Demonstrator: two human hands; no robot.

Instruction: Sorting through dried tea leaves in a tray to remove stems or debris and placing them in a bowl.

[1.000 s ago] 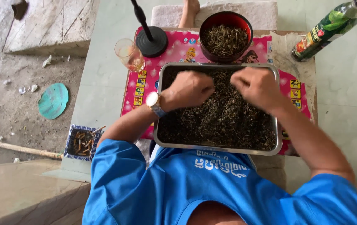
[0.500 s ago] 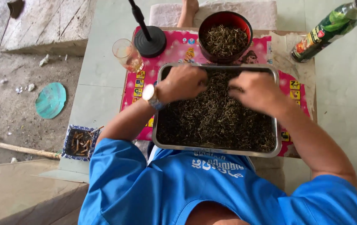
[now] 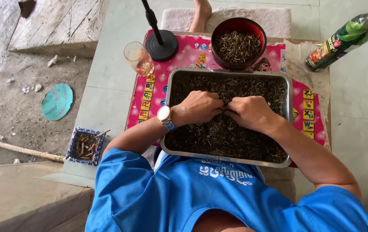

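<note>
Head view looks straight down on a rectangular metal tray (image 3: 167, 116) filled edge to edge with dark, dry, thin twig-like strands (image 3: 244, 146), a loose tangled layer of brown and near-black bits. Both hands rest in the middle of that layer, knuckles up and fingers curled down into it: the left hand (image 3: 197, 107), with a pale wristwatch (image 3: 165, 117) on its wrist, and the right hand (image 3: 249, 112) meet fingertip to fingertip, each pinching at some of the strands, though how much either one grips is hidden under the fingers. The tray lies on a pink patterned mat (image 3: 149, 96) spread over the low surface (image 3: 308, 56), just in front of the person's blue shirt (image 3: 179, 193). At 12 o'clock from the tray, touching its far rim, stands a dark red bowl (image 3: 218, 32) holding paler, greenish sorted strands. At 11 o'clock are a black round stand base (image 3: 161, 45) with its pole, and beside it a clear drinking glass (image 3: 139, 58). At 1 o'clock, well apart, a green glass bottle (image 3: 343, 38) lies tilted on the floor tiles. At 8 o'clock, near the left elbow, sits a small blue-patterned square dish (image 3: 73, 148) of stubs. Farther out at 9 o'clock a teal disc (image 3: 57, 101) and a broom handle (image 3: 21, 149) lie on bare concrete. A bare foot (image 3: 201, 13) shows at the top.
</note>
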